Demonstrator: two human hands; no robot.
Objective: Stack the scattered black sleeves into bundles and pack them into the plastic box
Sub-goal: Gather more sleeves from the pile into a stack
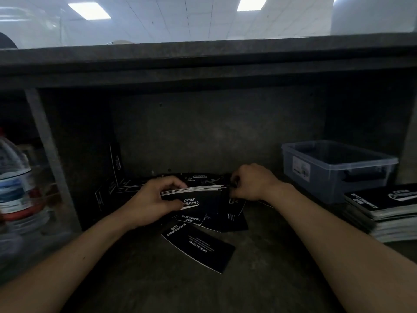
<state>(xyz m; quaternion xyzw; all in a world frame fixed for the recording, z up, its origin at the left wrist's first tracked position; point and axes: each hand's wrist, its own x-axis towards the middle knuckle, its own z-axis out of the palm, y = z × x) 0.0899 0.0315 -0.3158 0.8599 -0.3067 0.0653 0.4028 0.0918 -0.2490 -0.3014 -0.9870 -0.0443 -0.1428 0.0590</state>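
Sleeve bundle [196,192]: gripped by left hand [155,198] and right hand [250,183] | plastic box [325,177] interior indistinct | side stack [388,207] cut off at right | concrete shelf [135,279], lit ceiling panels [89,10]

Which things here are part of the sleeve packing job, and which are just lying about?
Job: bundle of sleeves gripped by left hand and right hand; loose sleeves; plastic box; stacked sleeves beside it.
Lying about: water bottle.

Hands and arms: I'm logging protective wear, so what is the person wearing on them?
Nothing. The left hand and right hand are ungloved, no ring, watch or bracelet visible; both forearms are sleeveless to the picture's edge.
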